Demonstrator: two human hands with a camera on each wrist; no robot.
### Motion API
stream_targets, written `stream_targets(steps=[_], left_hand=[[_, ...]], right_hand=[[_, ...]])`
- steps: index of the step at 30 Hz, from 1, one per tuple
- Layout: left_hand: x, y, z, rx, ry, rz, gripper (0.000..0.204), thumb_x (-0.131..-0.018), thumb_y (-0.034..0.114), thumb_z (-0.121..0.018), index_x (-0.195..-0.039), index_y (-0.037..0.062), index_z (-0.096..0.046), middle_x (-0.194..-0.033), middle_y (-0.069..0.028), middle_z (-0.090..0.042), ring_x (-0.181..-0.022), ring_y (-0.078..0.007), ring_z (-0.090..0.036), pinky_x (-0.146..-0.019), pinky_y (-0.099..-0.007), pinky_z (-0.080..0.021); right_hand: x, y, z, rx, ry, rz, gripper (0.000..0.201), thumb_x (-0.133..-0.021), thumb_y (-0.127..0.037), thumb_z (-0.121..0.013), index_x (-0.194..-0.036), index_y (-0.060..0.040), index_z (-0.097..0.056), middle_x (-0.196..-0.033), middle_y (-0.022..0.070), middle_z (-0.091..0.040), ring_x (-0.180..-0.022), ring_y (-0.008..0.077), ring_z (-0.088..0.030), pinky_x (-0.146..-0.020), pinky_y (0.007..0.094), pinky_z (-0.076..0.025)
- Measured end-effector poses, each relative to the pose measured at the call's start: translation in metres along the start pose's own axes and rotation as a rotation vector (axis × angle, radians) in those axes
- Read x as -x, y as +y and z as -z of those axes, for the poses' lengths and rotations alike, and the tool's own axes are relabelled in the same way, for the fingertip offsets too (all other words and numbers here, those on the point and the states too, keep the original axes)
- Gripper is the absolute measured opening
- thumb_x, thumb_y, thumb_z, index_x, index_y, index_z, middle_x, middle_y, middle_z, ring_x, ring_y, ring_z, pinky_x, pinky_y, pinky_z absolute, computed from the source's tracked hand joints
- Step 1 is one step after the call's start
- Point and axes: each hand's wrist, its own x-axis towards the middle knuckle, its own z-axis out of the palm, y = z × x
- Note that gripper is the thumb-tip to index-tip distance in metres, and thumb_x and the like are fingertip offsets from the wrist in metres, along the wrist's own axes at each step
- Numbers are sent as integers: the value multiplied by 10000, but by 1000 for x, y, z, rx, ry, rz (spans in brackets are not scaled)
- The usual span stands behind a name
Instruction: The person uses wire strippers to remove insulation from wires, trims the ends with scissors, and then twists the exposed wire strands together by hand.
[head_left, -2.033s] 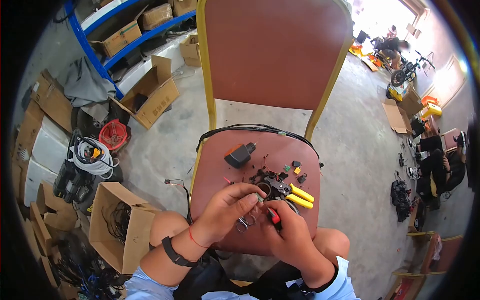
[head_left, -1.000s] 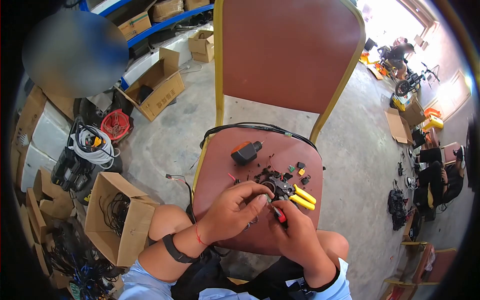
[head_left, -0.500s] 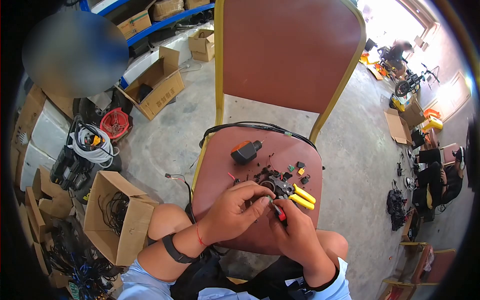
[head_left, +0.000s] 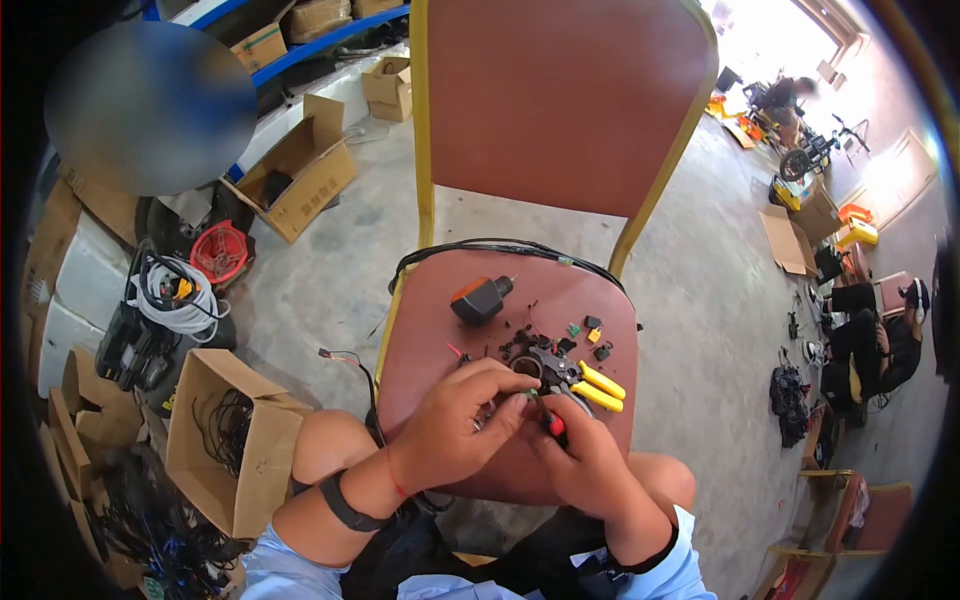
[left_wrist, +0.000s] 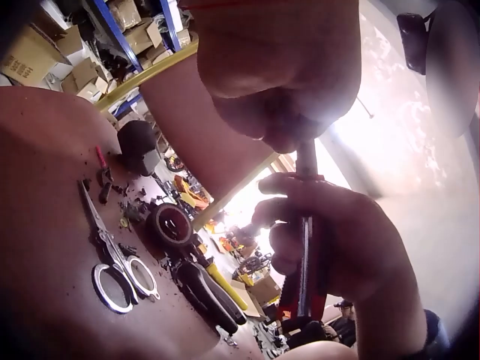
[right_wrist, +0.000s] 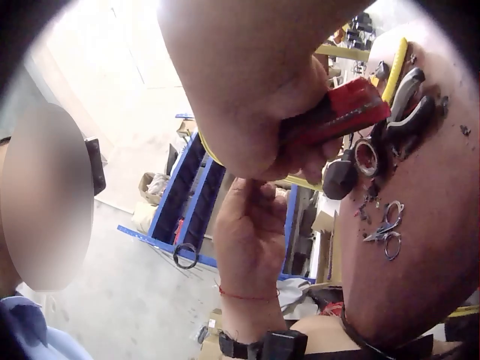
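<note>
Over the chair seat [head_left: 425, 325], your right hand [head_left: 597, 467] is curling its fingers round the stiff, probably light red-handled tool [head_left: 555, 424], best held by its handle; your left hand's [head_left: 462, 411] fingers are pinching the likely fragile green piece [head_left: 531, 394], best held by its edges.

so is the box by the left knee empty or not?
Not empty: black cables lie inside the box, visible through its open top. Cannot tell how deep they go.

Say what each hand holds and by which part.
The right hand grips a red-handled tool by its handle; the left hand pinches a small green piece, its held part hidden.
</note>
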Motion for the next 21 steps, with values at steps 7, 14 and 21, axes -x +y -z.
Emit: stream_targets(steps=[7,14,21], left_hand=[[3,1,-3,99,57,97,187,-962,49,-615,-1125,0,-693,-1021,-93,-661,-860,-167,-675,-713,-294,-546],[3,1,-3,147,27,132,205,-965,22,-589,-1147,-5,-679,-1037,-79,-650,-861,-117,-671,-716,-246,-539],[6,-8,-1,302,-51,222,221,-1017,40,-572,-1223,-6,-637,-1113,-53,-654,-928,-87,-667,-721,-234,-562]], right_hand=[[-2,-17,4,-292,-151,-292,270,-990,-112,-649,-1244,-20,-627,-994,123,-691,-933,214,-658,-843,353,-526],[-3,-20,7,-398,-197,-415,270,-1013,-127,-645,-1264,-30,-624,-931,82,-678,-853,160,-643,-786,329,-530],[-2,-13,1,-110,-101,-245,337,-942,-133,-679,-1260,-42,-615,-957,207,-711,-894,379,-721,-809,419,-553]])
